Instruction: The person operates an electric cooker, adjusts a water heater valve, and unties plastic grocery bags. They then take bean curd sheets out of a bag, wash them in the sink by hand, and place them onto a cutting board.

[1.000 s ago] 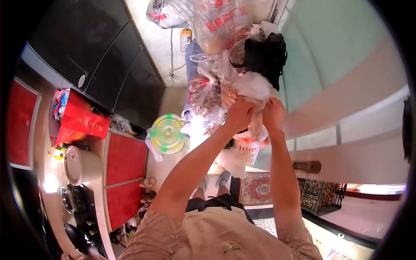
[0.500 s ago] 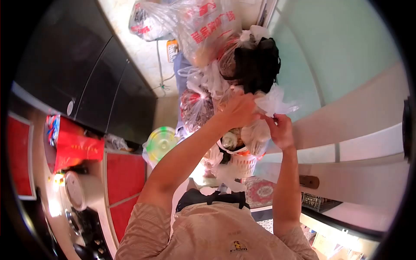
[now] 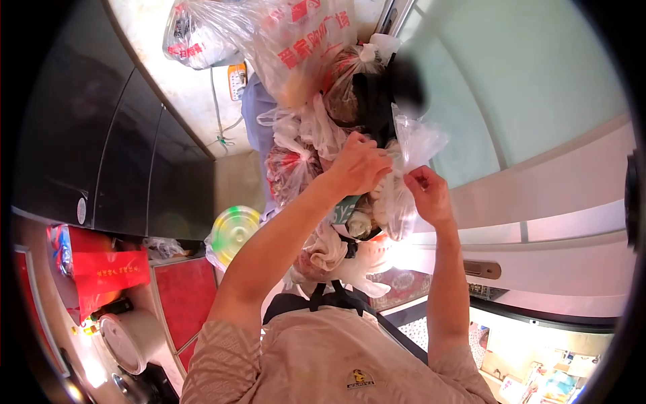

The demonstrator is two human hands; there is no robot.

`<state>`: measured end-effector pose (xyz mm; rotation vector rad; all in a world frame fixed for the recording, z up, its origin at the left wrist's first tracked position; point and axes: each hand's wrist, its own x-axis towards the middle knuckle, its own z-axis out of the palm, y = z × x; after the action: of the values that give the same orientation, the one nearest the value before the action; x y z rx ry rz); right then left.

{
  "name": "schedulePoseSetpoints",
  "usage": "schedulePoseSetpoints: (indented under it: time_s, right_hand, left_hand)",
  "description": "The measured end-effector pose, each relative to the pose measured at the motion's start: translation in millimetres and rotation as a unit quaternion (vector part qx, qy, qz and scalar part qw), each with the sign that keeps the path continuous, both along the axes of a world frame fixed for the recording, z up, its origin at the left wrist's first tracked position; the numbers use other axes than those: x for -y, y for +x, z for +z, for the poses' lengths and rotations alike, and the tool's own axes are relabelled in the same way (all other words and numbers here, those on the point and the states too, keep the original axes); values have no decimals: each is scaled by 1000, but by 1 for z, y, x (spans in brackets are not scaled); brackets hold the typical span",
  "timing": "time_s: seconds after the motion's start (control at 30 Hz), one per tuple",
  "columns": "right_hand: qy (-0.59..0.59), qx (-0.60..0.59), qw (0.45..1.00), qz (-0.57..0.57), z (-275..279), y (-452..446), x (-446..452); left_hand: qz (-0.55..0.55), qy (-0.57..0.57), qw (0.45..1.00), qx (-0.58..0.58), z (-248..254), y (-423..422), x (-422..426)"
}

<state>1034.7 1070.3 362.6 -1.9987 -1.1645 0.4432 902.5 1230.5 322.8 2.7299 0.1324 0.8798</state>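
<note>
A clear plastic bag point(image 3: 402, 202) hangs between my hands, its loose top spreading upward. My left hand point(image 3: 361, 163) is closed on the bag's left side, fingers curled. At the bag's right side, my right hand point(image 3: 428, 194) pinches the plastic between thumb and fingers. Behind my left hand are a black bag point(image 3: 374, 101), partly blurred, and a clear bag with dark contents point(image 3: 342, 101). A knotted bag with red and brown contents point(image 3: 291, 168) lies left of my left hand. Below my hands a white basket point(image 3: 373, 256) is partly covered by plastic.
A large clear bag with red print point(image 3: 306, 40) is at the top. Black cabinets point(image 3: 128, 148) and a bucket with a green and yellow lid point(image 3: 234, 232) are on the left. A pale green glass door point(image 3: 484, 87) is on the right.
My hands, first close together at the bag's neck, are now slightly apart, and the bag's top stands spread out. The view has shifted, and the black bag is now blurred.
</note>
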Motion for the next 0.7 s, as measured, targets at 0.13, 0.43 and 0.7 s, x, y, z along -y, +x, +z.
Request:
schedulePoseSetpoints:
  time_s: [0.13, 0.43, 0.7]
  right_hand:
    - [22, -158, 987, 28, -17, 14, 8]
    - [52, -18, 986, 158, -24, 10, -4]
    - [1, 77, 985, 157, 7, 12, -2]
  left_hand:
    - [23, -113, 992, 54, -4, -9, 6]
    - [-1, -202, 976, 78, -30, -10, 33]
    - [-4, -109, 991, 79, 4, 3, 31]
